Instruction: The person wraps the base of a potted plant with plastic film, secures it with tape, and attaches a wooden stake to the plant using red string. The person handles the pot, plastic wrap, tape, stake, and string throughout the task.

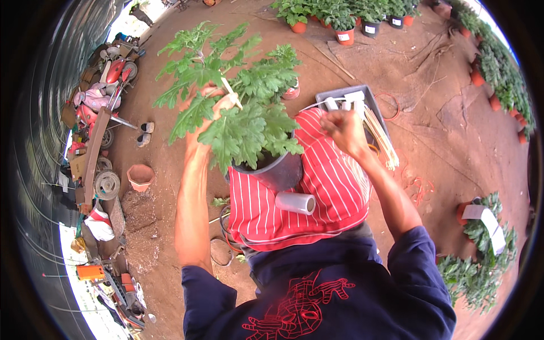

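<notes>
A leafy green potted plant (pixel 238 131) stands before me in a black plastic pot (pixel 276 172), against the red striped apron (pixel 331 178) over my lap. My left hand (pixel 216 100) is among the leaves, its fingers closed on a pale thin stick (pixel 230 91) beside a stem; leaves hide part of the hand. Right of the plant, my right hand (pixel 344 129) is raised over the apron's edge, its fingers bent close together; whether something small is between them cannot be told. A roll of clear film (pixel 295 203) lies on the apron below the pot.
Beyond my right hand is a grey tray (pixel 378 102) with white rolls and a bundle of pale sticks (pixel 380 138). An empty terracotta-coloured pot (pixel 140 177) stands at left, near a parked scooter (pixel 114 71) and clutter. Potted plants (pixel 342 19) line the far side and right.
</notes>
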Demonstrator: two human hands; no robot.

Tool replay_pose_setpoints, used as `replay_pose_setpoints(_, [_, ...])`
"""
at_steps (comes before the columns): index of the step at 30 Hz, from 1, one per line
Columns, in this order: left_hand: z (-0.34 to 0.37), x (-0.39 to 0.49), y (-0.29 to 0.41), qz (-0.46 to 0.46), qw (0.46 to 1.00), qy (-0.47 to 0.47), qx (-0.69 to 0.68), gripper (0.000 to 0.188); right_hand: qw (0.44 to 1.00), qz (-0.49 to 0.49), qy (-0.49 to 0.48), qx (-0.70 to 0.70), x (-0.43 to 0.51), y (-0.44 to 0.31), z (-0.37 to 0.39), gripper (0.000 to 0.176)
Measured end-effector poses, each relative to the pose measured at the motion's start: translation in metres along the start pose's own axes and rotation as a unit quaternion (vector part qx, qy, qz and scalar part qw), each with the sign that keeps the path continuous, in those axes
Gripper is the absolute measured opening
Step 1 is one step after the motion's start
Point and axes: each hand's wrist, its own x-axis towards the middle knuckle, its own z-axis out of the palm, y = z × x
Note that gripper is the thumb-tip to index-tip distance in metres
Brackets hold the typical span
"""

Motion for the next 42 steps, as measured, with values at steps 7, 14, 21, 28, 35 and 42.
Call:
replay_pose_setpoints(7, [0.006, -0.022, -0.02, -0.098, 0.995, 0.022, -0.015, 0.044, 0.972, 0.226, 0.063, 0.017, -0.107, 0.171, -0.043, 0.016])
replay_pose_setpoints(14, [-0.04, 0.018, -0.088, 0.1, 0.99, -0.091, 0.048, 0.044, 0.916, 0.369, 0.121, -0.1, -0.218, 0.275, -0.094, 0.023])
replay_pose_setpoints(21, [-0.031, -0.005, -0.06, 0.064, 0.993, -0.071, 0.071, 0.044, 0.881, 0.431, 0.05, -0.188, -0.206, 0.31, -0.075, 0.018])
replay_pose_setpoints(28, [-0.034, -0.017, -0.038, 0.062, 0.995, -0.077, -0.001, 0.039, 0.876, 0.386, 0.104, -0.269, -0.186, 0.338, -0.046, 0.02])
replay_pose_setpoints(35, [-0.028, -0.018, -0.014, 0.009, 0.995, -0.101, 0.02, 0.05, 0.874, 0.372, 0.051, -0.307, -0.175, 0.4, -0.028, 0.019])
replay_pose_setpoints(42, [-0.027, -0.016, -0.02, -0.014, 0.993, -0.119, -0.01, 0.052, 0.883, 0.341, 0.148, -0.286, -0.204, 0.394, -0.044, 0.017])
